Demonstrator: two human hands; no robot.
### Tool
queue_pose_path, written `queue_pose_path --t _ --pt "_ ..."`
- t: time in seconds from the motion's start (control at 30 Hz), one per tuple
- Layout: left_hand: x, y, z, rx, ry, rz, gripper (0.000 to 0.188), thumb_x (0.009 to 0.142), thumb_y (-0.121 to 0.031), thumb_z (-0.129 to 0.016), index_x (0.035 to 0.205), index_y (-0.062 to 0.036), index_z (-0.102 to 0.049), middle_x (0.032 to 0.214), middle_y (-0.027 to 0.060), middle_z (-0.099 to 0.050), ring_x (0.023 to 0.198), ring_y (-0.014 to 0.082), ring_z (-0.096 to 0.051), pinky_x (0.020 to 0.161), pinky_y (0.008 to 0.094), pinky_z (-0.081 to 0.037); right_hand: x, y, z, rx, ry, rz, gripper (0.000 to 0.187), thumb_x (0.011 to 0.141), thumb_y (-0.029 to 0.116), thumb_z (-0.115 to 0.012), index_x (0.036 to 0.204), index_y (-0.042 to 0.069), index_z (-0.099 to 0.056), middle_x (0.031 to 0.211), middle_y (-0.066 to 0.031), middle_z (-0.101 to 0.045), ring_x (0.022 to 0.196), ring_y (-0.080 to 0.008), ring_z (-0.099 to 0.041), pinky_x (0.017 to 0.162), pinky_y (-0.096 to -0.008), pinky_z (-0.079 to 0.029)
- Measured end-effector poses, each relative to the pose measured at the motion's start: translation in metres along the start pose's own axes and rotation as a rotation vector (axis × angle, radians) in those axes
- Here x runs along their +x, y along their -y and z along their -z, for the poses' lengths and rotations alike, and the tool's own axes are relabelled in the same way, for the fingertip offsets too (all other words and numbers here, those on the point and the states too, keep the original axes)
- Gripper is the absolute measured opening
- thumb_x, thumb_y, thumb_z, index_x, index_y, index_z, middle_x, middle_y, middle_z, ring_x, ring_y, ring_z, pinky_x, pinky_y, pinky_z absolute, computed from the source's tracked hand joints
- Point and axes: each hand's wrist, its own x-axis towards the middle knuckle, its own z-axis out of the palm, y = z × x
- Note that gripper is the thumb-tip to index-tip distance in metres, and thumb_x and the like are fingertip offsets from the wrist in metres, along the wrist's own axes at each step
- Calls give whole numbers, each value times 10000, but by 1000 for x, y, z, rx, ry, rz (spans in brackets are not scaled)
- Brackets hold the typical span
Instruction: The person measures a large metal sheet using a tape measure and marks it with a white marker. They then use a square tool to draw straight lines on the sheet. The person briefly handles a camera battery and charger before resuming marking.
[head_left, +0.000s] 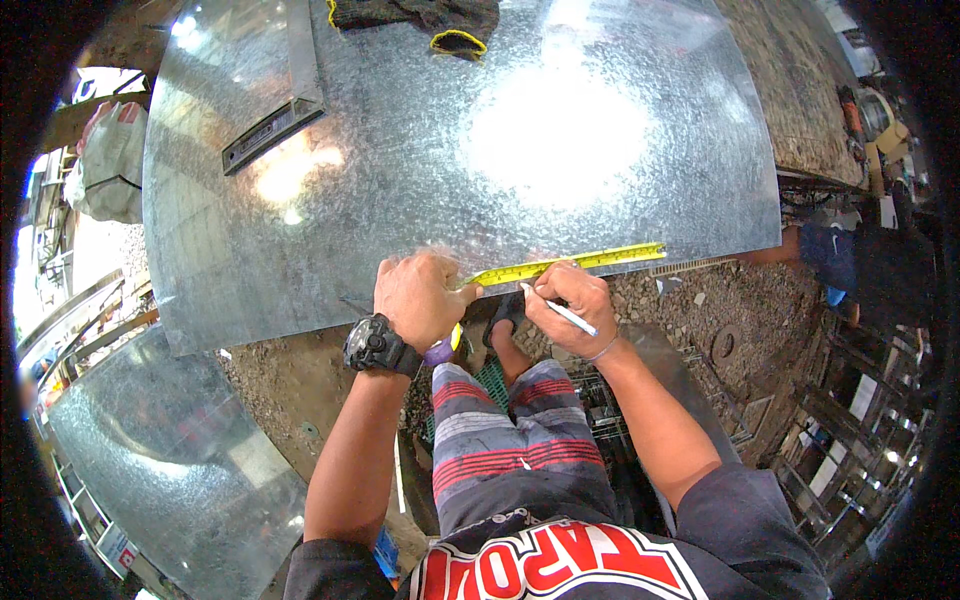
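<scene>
Yellow tape measure (572, 261) set along the near edge of a galvanized metal sheet (390, 205), pen at the scale.

Left hand (418, 297) is curled, with thumb and index finger pinching the blade at its left end, apparently to steady it; the other fingers are folded and partly hidden. A purple and yellow body (441, 350), probably the tape's case, hangs below the wrist. The blade runs right, close to the sheet's edge, presumably so the graduations read directly against the metal. Right hand (575, 303) grasps a white pen (573, 318) in a writing grip, tip beside the blade, a hold suited to fine marking. A metal square (270, 136) lies far left and a dark glove (410, 12) at the far side, both seemingly placed clear of the measuring zone.
</scene>
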Motion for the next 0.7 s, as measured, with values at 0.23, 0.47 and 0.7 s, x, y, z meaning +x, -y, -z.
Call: queue_pose_path --t 0.23,0.47,0.7 --pt "-1 1 -2 -9 -25 -7 454 802 -422 -847 677 -27 -662 717 200 -666 728 437 -674 716 526 -518 1 5 -5 30 -47 -14 247 815 5 -745 703 47 -528 679 -125 -525 635 -342 -563 656 -433 -468" --pt "-1 -3 2 -1 14 25 452 803 -410 -852 673 -25 -654 734 202 -670 740 443 -670 726 531 -512 2 4 -6 4 -38 2 263 812 -5 -745 696 46 -515 674 -129 -517 640 -354 -565 665 -441 -474" --pt "-2 2 -3 -2 -21 -2 467 799 -421 -859 668 -29 -643 728 190 -668 734 429 -670 733 518 -511 2 5 -6 22 -42 -11 235 815 -5 -742 712 43 -536 679 -129 -528 644 -348 -572 669 -436 -478"
